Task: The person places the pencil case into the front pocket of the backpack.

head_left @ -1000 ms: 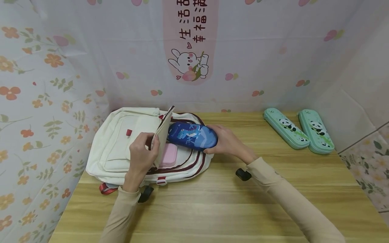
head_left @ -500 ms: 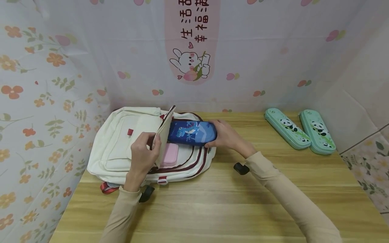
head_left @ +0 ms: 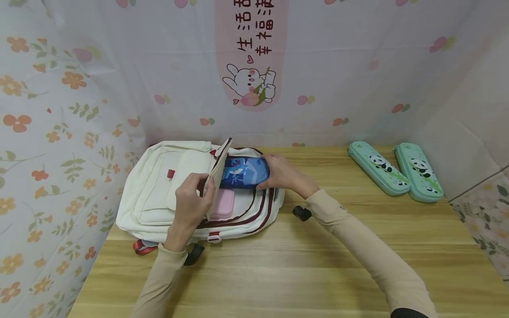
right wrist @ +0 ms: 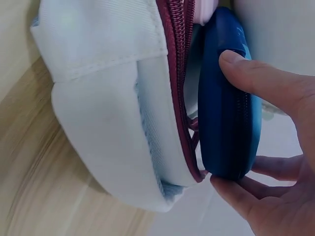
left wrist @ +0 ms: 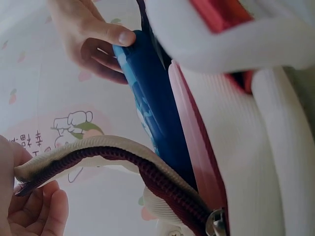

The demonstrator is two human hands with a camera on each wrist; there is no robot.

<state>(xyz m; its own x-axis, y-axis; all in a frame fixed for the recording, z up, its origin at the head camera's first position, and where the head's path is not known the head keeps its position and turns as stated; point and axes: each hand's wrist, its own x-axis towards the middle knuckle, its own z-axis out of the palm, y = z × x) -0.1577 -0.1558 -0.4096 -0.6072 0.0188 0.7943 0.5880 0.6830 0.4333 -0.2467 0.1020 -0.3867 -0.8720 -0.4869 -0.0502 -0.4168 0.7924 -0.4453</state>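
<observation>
A cream backpack with dark red zips lies flat on the table, its front pocket unzipped. My left hand pinches the edge of the pocket flap and holds it raised. With thumb and fingers, my right hand grips the end of a blue dinosaur-print pencil case; the case's far end is hidden behind the flap, inside the pocket. Beside the case in the pocket lies a pink box. In the right wrist view, the thumb lies on the zipped side of the pencil case.
Two mint-green panda pencil cases lie at the back right of the wooden table. Behind the table hangs a printed cloth, and a floral cloth covers the left side.
My right hand has moved left, sliding the blue pencil case deeper under the raised flap. My left hand keeps its pinch on the flap with little movement.
</observation>
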